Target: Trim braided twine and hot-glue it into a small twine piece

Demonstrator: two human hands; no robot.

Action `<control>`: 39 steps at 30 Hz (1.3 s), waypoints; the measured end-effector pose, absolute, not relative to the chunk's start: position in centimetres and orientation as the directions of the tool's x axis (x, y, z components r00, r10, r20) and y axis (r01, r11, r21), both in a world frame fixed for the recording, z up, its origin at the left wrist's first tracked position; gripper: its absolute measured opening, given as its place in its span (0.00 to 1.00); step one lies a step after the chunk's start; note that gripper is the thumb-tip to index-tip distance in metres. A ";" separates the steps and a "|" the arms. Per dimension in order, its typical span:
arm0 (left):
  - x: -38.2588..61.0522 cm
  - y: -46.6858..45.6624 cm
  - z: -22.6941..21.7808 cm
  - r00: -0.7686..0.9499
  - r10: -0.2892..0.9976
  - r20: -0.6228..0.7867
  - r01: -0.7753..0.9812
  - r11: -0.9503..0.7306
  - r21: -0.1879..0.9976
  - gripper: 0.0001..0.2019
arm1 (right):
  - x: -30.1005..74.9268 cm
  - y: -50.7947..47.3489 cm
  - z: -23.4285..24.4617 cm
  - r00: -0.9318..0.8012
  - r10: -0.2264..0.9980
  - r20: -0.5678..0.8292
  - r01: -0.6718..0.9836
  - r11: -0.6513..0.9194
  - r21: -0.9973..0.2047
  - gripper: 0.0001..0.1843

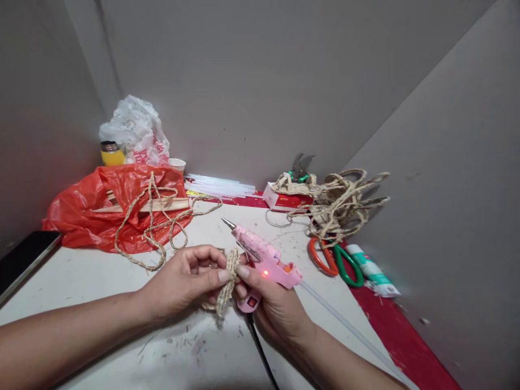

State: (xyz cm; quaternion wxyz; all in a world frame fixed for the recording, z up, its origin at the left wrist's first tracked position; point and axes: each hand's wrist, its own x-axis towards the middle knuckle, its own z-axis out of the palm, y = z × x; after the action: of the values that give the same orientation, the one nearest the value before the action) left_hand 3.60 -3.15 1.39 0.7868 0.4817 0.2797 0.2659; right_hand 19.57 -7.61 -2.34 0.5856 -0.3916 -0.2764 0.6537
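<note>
My left hand (195, 279) pinches a small piece of braided straw rope (228, 279) that is folded or coiled into a flat strip. My right hand (272, 298) is closed around the handle of a pink hot glue gun (266, 257), and its thumb also presses on the strip's right side. The gun's nozzle points up and left, clear of the strip. A red light glows on its body, a clear glue stick (345, 309) sticks out of its back, and a black cord hangs below. Loose braid (152, 238) trails over the table behind my left hand.
A red plastic bag (85, 206) and a phone (28, 262) lie left. Glue sticks (223, 185) are at the back. On the right are a braid bundle (341, 200), a red box (286, 200), pliers (299, 172), scissors (347, 265) and a green-white tube (374, 271). Grey walls surround the table.
</note>
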 end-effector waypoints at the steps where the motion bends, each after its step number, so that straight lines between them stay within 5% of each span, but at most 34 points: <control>1: 3.6 -3.1 1.4 0.690 0.700 -0.184 -0.145 0.382 0.913 0.11 | 19.6 -7.6 -2.3 -0.011 0.982 -0.187 -0.545 -0.163 -0.822 0.16; 34: 3.4 -2.5 1.6 0.679 0.704 -0.210 -0.090 0.363 0.927 0.12 | 19.7 -7.7 -2.3 -0.105 0.981 -0.163 -0.449 -0.193 -0.872 0.15; 39: 3.2 -2.3 1.7 0.661 0.708 -0.249 -0.074 0.392 0.917 0.12 | 20.0 -7.6 -2.1 0.048 0.991 -0.123 -0.495 -0.083 -0.865 0.14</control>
State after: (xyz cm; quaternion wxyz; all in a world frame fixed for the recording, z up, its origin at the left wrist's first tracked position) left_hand 3.22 -2.35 1.71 0.7690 0.4891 0.3236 0.2542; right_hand 19.96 -7.58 -2.07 0.6025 -0.4015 -0.3091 0.6167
